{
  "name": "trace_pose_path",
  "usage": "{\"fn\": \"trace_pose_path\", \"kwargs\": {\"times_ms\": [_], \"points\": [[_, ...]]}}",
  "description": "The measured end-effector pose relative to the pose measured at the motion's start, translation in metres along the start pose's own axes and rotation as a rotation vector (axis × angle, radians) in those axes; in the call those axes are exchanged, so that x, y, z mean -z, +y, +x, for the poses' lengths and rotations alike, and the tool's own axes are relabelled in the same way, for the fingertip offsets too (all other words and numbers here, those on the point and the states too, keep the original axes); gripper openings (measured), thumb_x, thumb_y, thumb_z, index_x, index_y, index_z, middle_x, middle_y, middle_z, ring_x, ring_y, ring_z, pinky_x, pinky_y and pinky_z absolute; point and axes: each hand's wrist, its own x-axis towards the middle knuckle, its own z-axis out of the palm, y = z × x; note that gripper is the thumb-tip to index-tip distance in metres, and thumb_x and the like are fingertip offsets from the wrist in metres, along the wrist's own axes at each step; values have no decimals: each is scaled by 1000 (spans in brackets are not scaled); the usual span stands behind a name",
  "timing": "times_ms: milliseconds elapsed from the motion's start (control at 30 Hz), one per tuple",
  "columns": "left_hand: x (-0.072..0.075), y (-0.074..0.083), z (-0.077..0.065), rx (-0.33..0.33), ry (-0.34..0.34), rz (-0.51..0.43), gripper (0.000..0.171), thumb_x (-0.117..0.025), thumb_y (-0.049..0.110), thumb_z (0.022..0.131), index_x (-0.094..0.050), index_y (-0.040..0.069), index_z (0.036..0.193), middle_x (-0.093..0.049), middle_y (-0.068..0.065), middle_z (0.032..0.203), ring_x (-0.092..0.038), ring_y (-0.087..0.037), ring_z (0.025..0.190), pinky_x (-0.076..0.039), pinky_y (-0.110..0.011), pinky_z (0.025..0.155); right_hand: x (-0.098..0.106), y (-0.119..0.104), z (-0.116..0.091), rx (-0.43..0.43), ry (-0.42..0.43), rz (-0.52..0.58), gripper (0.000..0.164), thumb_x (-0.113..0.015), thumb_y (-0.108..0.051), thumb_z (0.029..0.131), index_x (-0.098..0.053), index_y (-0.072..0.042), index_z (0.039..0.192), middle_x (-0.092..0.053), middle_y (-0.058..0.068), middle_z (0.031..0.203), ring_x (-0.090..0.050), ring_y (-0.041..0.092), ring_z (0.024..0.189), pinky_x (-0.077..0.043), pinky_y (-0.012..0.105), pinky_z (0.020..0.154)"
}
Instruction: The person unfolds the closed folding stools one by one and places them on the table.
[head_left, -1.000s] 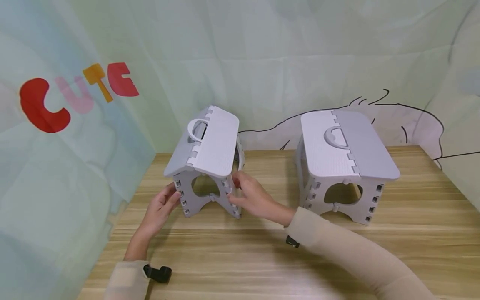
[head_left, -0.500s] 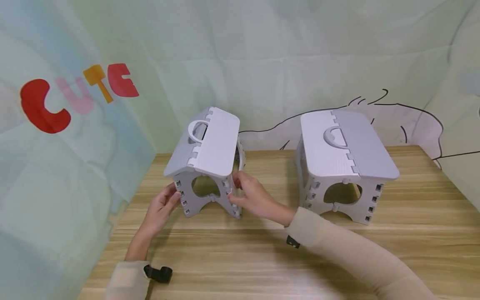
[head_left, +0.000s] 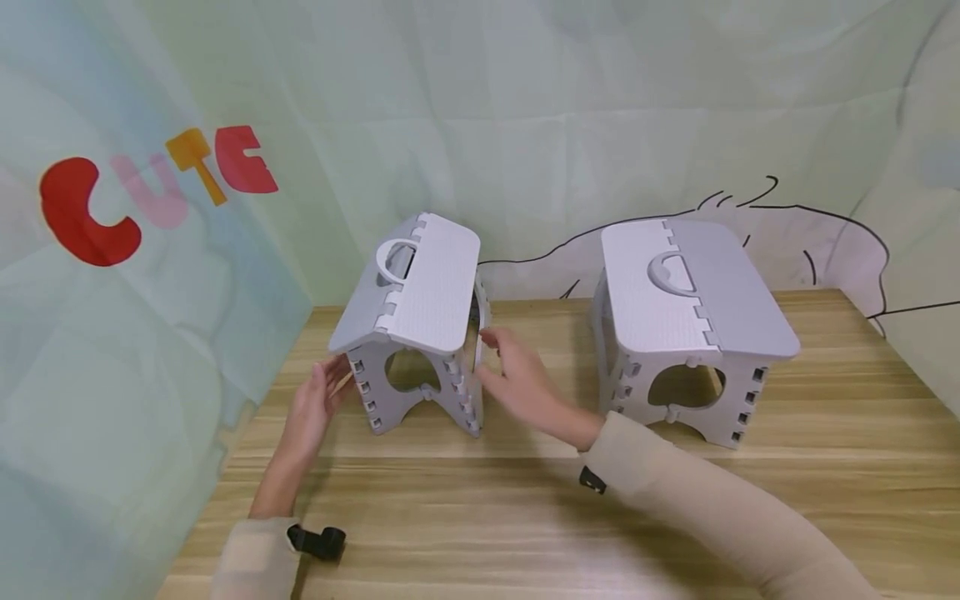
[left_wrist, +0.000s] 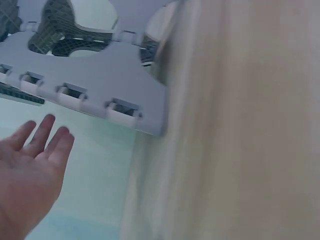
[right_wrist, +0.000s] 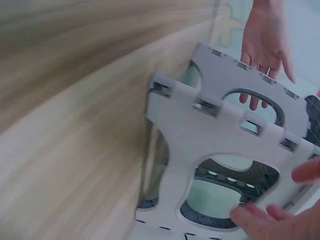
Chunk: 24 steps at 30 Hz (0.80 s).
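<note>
A grey-and-white folding step stool (head_left: 438, 287) stands at the left of the table, its two-part top bent into a peak and its handle raised. My left hand (head_left: 307, 412) is beside its left legs, fingers extended. In the left wrist view that hand (left_wrist: 35, 167) lies apart from the stool's slotted leg edge (left_wrist: 100, 82). To the stool's right is my right hand (head_left: 528, 390), fingers spread and holding nothing. The right wrist view has the right hand's fingers (right_wrist: 250, 217) close to the stool's side panel (right_wrist: 172, 110); whether they touch it, I cannot tell.
A second folding stool (head_left: 697, 292) stands to the right with its top flat. Both stools are on a wood-grain table (head_left: 480, 508). A printed cloth backdrop (head_left: 525, 142) hangs behind and along the left, with coloured letters (head_left: 90, 212) on it.
Both hands have let go of the left stool's legs; the left hand moved slightly left, the right hand slightly right and up. The stools look unmoved.
</note>
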Motion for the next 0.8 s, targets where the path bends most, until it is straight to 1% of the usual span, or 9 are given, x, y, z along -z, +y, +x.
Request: {"fn": "trace_pose_path", "kwargs": {"times_ms": [100, 133, 267, 400, 500, 567, 633, 733, 800], "points": [[1, 12, 6, -8, 52, 16, 65, -22, 36, 110, -23, -14, 150, -28, -32, 153, -41, -10, 134, -34, -27, 113, 6, -6, 3, 10, 83, -1, 52, -51, -14, 99, -40, 4, 146, -46, 19, 148, -47, 33, 133, -39, 43, 111], [1, 16, 8, -16, 61, 25, 63, -24, 36, 111, -24, -13, 151, -28, -30, 155, -39, -13, 137, -33, -26, 113, 8, -8, 5, 14, 105, -3, 52, -49, -15, 99, -40, 3, 147, -45, 18, 149, -45, 32, 135, -38, 43, 113], [2, 34, 16, -81, 70, 94, 56, -28, 31, 111, -26, -6, 154, -26, -23, 159, -27, -24, 147, -30, -22, 114, 15, -16, 14, 39, 148, -12, 51, -49, -17, 101, -39, 0, 149, -42, 17, 151, -38, 29, 140, -30, 43, 117], [1, 51, 22, -130, 77, 249, 48, -32, 25, 111, -34, 5, 155, -33, -12, 159, -25, -23, 148, -25, -19, 115, 20, -23, 23, 73, 155, -26, 52, -50, -18, 103, -38, 0, 150, -42, 17, 152, -37, 29, 141, -29, 42, 117], [-2, 61, 27, -133, 62, 346, 46, -37, 24, 110, -38, 15, 155, -34, -3, 160, -32, -20, 144, -31, -21, 111, 22, -26, 30, 110, 143, -27, 54, -49, -19, 104, -34, 1, 152, -38, 17, 155, -34, 29, 143, -27, 40, 119], [-4, 67, 30, -134, 31, 381, 46, -39, 24, 109, -37, 19, 155, -31, 0, 161, -31, -20, 144, -33, -26, 111, 22, -27, 35, 121, 127, -45, 55, -47, -21, 106, -32, 2, 153, -33, 16, 158, -30, 27, 146, -24, 38, 120], [-7, 73, 34, -138, 3, 419, 47, -41, 24, 109, -36, 22, 156, -29, 2, 161, -30, -20, 145, -33, -35, 114, 21, -29, 41, 136, 104, -67, 57, -46, -23, 107, -29, 3, 154, -28, 16, 160, -24, 26, 148, -19, 35, 121], [-11, 81, 41, -159, -27, 508, 49, -44, 27, 108, -36, 22, 156, -27, 3, 162, -21, -20, 149, -22, -50, 119, 19, -34, 49, 142, 78, -112, 59, -44, -28, 107, -27, 4, 154, -24, 17, 161, -20, 26, 150, -14, 31, 122], [-14, 85, 46, -166, -44, 556, 50, -45, 29, 107, -37, 19, 156, -28, 1, 162, -18, -20, 150, -16, -53, 120, 17, -37, 55, 152, 63, -135, 61, -44, -30, 107, -27, 5, 154, -23, 18, 161, -18, 26, 150, -11, 29, 122]]}}
